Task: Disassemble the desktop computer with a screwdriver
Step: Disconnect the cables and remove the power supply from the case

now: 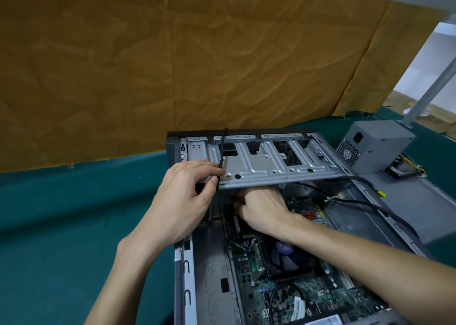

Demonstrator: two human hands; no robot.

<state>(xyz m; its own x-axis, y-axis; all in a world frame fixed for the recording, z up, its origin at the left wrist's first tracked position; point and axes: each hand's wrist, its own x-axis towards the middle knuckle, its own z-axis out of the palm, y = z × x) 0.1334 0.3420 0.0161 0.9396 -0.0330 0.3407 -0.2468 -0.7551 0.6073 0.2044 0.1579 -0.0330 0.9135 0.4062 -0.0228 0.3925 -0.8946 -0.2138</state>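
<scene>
The computer case [209, 287] lies open on the green surface [74, 213]. The left hand [187, 196] grips the drive cage [266, 161] edge; the right hand [261, 208] reaches beneath, its grasp hidden. Hold the cage steady and free connectors gently, without yanking the cables [357, 201].

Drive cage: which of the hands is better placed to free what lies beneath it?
Probably the right hand: it already reaches under the raised drive cage, while the left hand holds the cage's edge.
</scene>
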